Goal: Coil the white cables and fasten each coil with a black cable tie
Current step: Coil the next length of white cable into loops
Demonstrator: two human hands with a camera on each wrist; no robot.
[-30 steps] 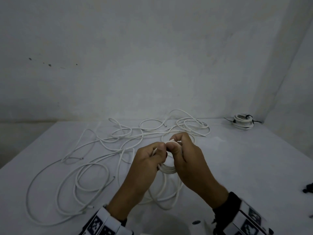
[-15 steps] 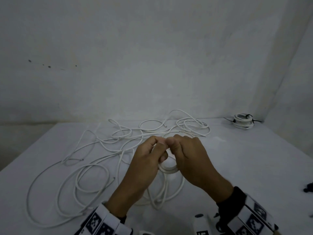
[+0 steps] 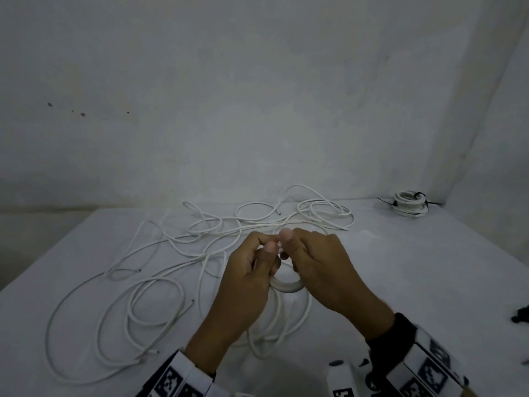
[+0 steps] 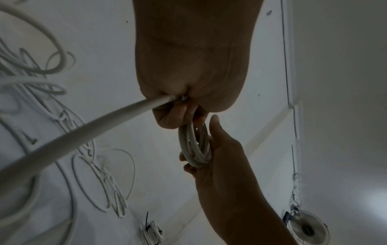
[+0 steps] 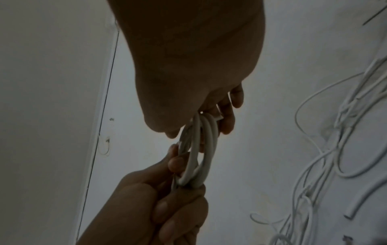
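A small coil of white cable (image 3: 287,285) hangs in the air above the white table (image 3: 429,282), held between both hands. My left hand (image 3: 259,262) grips one side of the coil (image 5: 195,159), its fingers curled round the turns. My right hand (image 3: 303,253) grips the other side of the coil (image 4: 195,145), thumb up by the left thumb. The cable's loose length (image 4: 83,131) runs out of the left fist down to the table. More loose white cables (image 3: 200,242) sprawl over the table behind and to the left.
A finished white coil with a black tie (image 3: 408,204) lies at the table's far right corner. Some black cable ties (image 3: 521,316) show at the right edge. Grey walls close the back and the right side.
Both hands have shifted a little to the right and turned on the coil. The hanging loop of cable below them has drawn up shorter.
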